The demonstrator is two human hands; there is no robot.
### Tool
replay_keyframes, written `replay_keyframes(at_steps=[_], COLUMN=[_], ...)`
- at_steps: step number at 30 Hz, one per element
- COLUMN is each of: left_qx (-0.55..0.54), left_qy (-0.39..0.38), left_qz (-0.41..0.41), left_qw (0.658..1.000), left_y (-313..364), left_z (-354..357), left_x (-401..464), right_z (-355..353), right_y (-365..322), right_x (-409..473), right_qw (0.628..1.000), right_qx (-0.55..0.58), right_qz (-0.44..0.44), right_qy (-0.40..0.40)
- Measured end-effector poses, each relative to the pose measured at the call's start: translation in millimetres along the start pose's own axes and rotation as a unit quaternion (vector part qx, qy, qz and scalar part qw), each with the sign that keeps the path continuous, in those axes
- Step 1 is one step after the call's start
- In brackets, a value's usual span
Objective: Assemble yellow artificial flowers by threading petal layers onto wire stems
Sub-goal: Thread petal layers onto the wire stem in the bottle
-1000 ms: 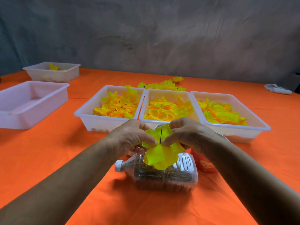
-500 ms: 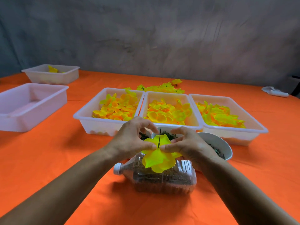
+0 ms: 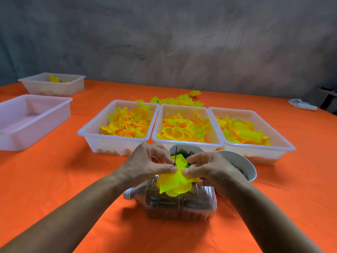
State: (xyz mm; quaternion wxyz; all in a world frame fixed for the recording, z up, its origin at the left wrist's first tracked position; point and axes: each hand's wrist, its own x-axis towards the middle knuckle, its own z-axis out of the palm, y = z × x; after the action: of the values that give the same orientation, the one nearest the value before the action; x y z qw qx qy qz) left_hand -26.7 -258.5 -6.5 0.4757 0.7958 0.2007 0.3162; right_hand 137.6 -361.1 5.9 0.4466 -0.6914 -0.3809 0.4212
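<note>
Two hands: the left hand (image 3: pixel 145 167) and right hand (image 3: pixel 209 170) both pinch one yellow petal layer (image 3: pixel 173 181) between thumb and forefingers, meeting at its middle.
Petal layer: it hangs just under the grip, over the lying bottle, and looks like thin cloth, very light and floppy; its lobes droop and fold wherever no finger supports them.
Wire stem (image 3: pixel 175 155): a thin dark wire stands up from the pinch, just above the thumbs; I judge it stiff but easy to bend, and sharp enough to snag cloth.
Where to hold: close to the centre hole, on both sides of the wire, as the fingers are now; a hold out at the lobes would likely just fold them.
Risk: a hard pull could tear the hole or crease the petals; I judge a gentle slide is called for.
Bottle (image 3: pixel 180 201): clear plastic, on its side directly below the grip, white cap to the left, filled with dark small bits.
Bowls: two white bowls (image 3: pixel 240 163) just beyond and right of the grip, holding dark pieces.
Trays: three white trays of yellow and orange petals (image 3: pixel 182 128) further beyond; finished flowers (image 3: pixel 178 100) behind them; two more trays (image 3: pixel 32 121) far left.
Cloth: orange tablecloth (image 3: pixel 54 179) under everything.
Writing: none readable anywhere.
</note>
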Motion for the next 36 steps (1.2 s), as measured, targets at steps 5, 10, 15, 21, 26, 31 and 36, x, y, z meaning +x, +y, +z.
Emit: replay_keyframes(at_steps=[5, 10, 15, 21, 26, 31, 36], left_qx=[-0.024, -0.032, -0.044, -0.047, -0.040, -0.033, -0.034], left_qy=[-0.019, -0.038, -0.054, -0.056, -0.073, -0.078, -0.076], left_qz=[-0.004, -0.018, -0.016, -0.027, -0.027, -0.034, -0.030], left_qw=[1.000, 0.999, 0.997, 0.997, 0.996, 0.996, 0.996], left_y=[-5.4, -3.8, 0.9, -1.5, 3.9, 5.6, 5.4], left_z=[-0.8, -2.1, -1.8, -2.3, -4.4, -4.0, -4.7], left_x=[4.0, 6.3, 6.9, 8.4, 9.2, 7.6, 5.0], right_z=[-4.7, -33.6, -84.9, -135.6, -133.4, -128.5, -125.9], right_y=[1.1, -4.1, -13.0, -1.0, 7.5, 10.1, 14.9], right_x=[0.6, -0.3, 26.9, 90.2, 123.3, 137.2, 138.4], right_qw=[0.999, 0.996, 0.974, 0.930, 0.956, 0.955, 0.933], right_qx=[-0.033, -0.084, -0.121, -0.221, -0.232, -0.245, -0.226], right_qz=[-0.005, -0.003, -0.085, -0.053, -0.018, 0.069, 0.024], right_qy=[-0.003, -0.019, 0.171, 0.288, 0.180, 0.153, 0.281])
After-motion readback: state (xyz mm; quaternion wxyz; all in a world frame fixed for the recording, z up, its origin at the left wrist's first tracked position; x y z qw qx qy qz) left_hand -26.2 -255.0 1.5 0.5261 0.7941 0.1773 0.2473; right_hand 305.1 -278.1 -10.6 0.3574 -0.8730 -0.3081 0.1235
